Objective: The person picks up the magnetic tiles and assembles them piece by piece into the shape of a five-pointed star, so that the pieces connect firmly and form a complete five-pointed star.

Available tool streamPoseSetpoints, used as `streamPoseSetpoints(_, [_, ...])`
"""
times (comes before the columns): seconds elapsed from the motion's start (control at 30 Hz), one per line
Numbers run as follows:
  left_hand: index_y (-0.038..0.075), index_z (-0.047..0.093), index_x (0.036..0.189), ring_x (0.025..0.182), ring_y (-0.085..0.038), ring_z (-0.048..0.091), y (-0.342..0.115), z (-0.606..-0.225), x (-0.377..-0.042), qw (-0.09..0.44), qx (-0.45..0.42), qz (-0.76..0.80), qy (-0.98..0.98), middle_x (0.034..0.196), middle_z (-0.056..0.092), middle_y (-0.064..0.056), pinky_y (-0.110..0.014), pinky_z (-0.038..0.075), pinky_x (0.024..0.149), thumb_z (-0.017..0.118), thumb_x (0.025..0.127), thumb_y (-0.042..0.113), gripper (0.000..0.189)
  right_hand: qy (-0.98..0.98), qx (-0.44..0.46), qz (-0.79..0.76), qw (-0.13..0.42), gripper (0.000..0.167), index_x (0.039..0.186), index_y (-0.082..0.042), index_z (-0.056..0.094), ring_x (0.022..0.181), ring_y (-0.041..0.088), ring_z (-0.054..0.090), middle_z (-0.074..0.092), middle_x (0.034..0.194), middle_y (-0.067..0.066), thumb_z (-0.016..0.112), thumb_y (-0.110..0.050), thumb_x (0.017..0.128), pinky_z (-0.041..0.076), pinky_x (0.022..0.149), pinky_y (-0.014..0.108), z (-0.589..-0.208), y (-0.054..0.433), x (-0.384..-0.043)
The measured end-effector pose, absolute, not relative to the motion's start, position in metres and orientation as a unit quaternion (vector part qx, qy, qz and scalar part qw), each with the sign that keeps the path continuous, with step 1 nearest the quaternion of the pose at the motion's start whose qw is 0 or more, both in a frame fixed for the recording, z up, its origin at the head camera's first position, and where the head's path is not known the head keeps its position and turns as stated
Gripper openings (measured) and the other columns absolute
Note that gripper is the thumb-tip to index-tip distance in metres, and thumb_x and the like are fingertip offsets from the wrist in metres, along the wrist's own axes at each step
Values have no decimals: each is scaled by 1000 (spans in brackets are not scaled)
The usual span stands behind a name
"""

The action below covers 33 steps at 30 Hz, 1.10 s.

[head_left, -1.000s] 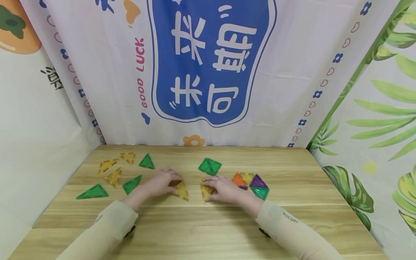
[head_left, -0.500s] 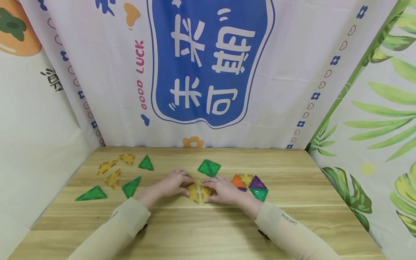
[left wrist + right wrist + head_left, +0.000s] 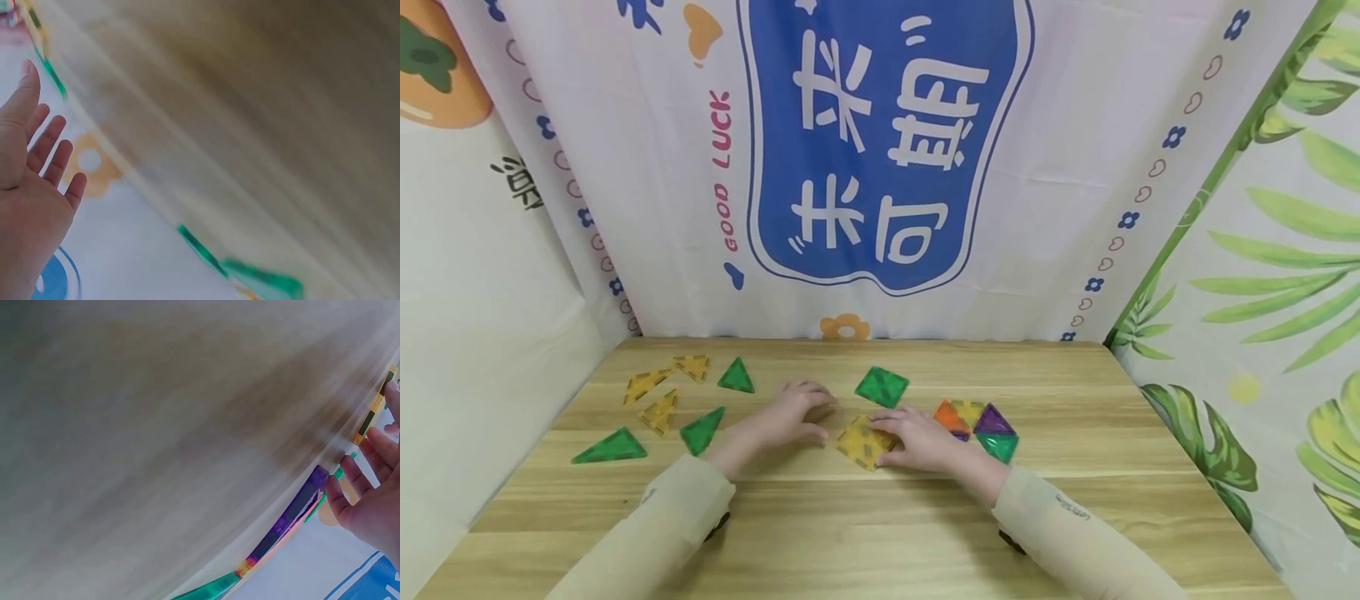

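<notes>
Left hand (image 3: 792,414), palm (image 3: 31,209) in wrist view only

Cloth-screened tabletop station, type of premises indeterminable: behind the light-brown wood-grained table (image 3: 880,533), a white blue-panelled fabric backdrop (image 3: 1045,183); right of the table, white leaf-printed fabric (image 3: 1247,358); left, white fruit-printed fabric (image 3: 482,258).

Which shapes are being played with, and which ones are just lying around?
In the job:
yellow square
right hand, holding it
left hand, beside it, not touching

Just lying around, maybe waiting:
green square
three yellow triangles
three green triangles
mixed-colour patch
</notes>
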<state>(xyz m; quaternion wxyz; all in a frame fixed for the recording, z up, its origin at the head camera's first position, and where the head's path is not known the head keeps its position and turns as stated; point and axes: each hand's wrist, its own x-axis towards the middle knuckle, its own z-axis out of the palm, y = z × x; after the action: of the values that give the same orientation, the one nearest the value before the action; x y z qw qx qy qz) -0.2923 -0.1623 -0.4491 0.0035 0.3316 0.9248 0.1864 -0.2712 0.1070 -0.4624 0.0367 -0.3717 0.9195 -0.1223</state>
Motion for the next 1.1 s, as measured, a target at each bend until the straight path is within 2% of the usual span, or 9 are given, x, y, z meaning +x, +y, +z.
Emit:
streamPoseSetpoints(0.17, [4, 54, 131, 126, -40, 41, -195, -444, -296, -15, 297, 178, 938, 134, 51, -18, -66, 27, 100, 77, 77, 33, 65, 921, -367, -125, 33, 59, 136, -16, 52, 132, 26, 41, 46, 144, 0, 66, -45, 86, 35, 106, 47, -464, 115, -273])
streamPoseSetpoints(0.37, [5, 52, 133, 126, -43, 40, -238, -441, -296, -32, 264, 165, 950, 135, 51, -18, -70, 25, 97, 79, 74, 32, 70, 924, -360, -123, 41, 60, 136, -16, 52, 132, 25, 41, 47, 142, 0, 65, -46, 86, 36, 106, 46, -464, 123, -276])
streamPoseSetpoints(0.53, [1, 51, 133, 126, -49, 37, -273, -434, -292, -16, 255, 161, 953, 136, 48, -24, -72, 23, 98, 80, 72, 29, 73, 923, -362, -119, 45, 60, 136, -16, 52, 132, 25, 41, 47, 142, 1, 65, -46, 86, 34, 108, 44, -464, 128, -279])
streamPoseSetpoints(0.63, [0, 50, 132, 126, -50, 36, -293, -433, -290, -4, 243, 155, 958, 136, 47, -26, -68, 25, 100, 81, 72, 29, 73, 920, -370, -125, 46, 60, 136, -15, 52, 132, 27, 40, 48, 142, 3, 66, -44, 86, 33, 109, 44, -464, 130, -280])
streamPoseSetpoints(0.73, [0, 51, 132, 126, -51, 34, -310, -433, -286, 3, 219, 152, 964, 137, 44, -29, -71, 25, 96, 81, 72, 28, 73, 917, -374, -129, 46, 59, 136, -14, 52, 132, 27, 41, 48, 142, 4, 66, -43, 86, 33, 109, 45, -465, 131, -280])
streamPoseSetpoints(0.9, [1, 55, 127, 121, -51, 38, -328, -440, -281, -6, 200, 152, 968, 132, 49, -27, -73, 26, 90, 82, 70, 27, 69, 917, -374, -131, 48, 59, 136, -13, 52, 133, 28, 40, 47, 142, 4, 66, -41, 86, 32, 109, 45, -464, 131, -279])
streamPoseSetpoints(1.1, [0, 61, 120, 114, -44, 49, -330, -450, -278, -24, 217, 142, 966, 120, 61, -19, -64, 34, 94, 80, 73, 26, 57, 916, -376, -133, 47, 59, 136, -13, 52, 133, 28, 39, 47, 142, 4, 66, -42, 86, 31, 110, 45, -461, 131, -278])
